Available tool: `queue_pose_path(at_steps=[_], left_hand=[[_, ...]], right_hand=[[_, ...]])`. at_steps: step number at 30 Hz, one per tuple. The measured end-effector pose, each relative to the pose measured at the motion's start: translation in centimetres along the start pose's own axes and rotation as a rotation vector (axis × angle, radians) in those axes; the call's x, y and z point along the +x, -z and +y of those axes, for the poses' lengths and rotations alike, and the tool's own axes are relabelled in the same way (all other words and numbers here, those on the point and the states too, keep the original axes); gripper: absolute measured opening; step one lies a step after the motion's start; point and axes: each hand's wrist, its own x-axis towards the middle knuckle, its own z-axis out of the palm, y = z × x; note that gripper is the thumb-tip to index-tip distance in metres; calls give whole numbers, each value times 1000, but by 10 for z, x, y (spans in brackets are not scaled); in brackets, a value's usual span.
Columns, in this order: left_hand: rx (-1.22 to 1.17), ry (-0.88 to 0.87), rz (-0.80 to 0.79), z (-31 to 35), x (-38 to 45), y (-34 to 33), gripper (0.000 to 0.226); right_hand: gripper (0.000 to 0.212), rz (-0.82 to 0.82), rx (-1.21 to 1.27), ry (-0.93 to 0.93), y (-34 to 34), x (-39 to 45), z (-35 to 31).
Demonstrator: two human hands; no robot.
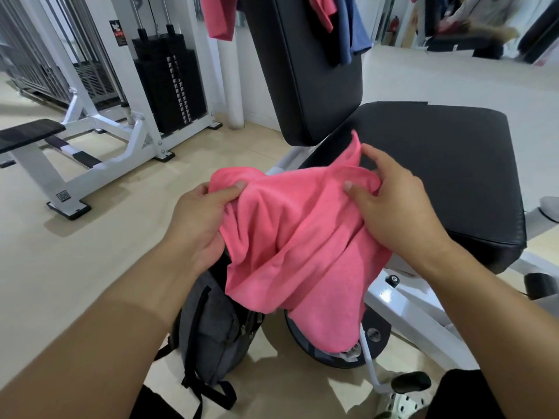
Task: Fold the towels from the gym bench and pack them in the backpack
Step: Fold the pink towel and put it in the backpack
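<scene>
Right, mid-frame: both hands have a pink towel (290, 237) up in the air, bunched, not folded yet. Left hand (196, 225) grips its left edge, thumb on top w/ fingers curled under; right hand (396, 207) pinches the upper right corner. Towel hangs over the backpack (211, 325), which stands on the floor at lower centre, just beside the bench frame; can't tell if its main zip is open.

Step in hand looks like finding corners to start the fold. Next prob needs the cloth spread flat, and the bench seat (438, 164) at right centre is the handy surface.

Around: more towels wait at top of frame, a pink one (217, 16) and a blue one (354, 25) draped over the upright backrest (311, 80). Weight-stack machine (169, 86) at upper left is well apart. In the way: towel hides the bag mouth
</scene>
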Motion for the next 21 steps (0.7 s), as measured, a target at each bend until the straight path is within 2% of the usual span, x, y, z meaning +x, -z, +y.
queue_pose_path(at_steps=[2,5,6,8,12,14,16,18,21], left_hand=[[-28,4,-39,-1,-2,-1,30],[-24,-4,-87,-1,-6,-3,25],[-10,-5,-114,-1,-8,-5,24],[67,-28,-155,-2,-11,-7,22],[347,-155,-205,-9,-18,-15,19],[432,-204,-251,-11,-21,-18,17],[480,-235,-286,-12,-24,-21,20],[468,-230,-330,-10,-26,-25,24],[415,-193,-402,-7,-31,-31,27]], right_hand=[[48,-6,-25,20,1,-2,-3],[13,32,72,78,2,-6,-11],[7,10,140,88,3,-8,-14],[6,-113,328,98,6,-12,-22],[5,-488,746,67,11,-22,-37],[6,-617,831,8,11,-24,-41],[6,-689,793,-3,7,-24,-42],[8,-637,715,21,1,-22,-39],[4,-425,642,21,-4,-20,-39]])
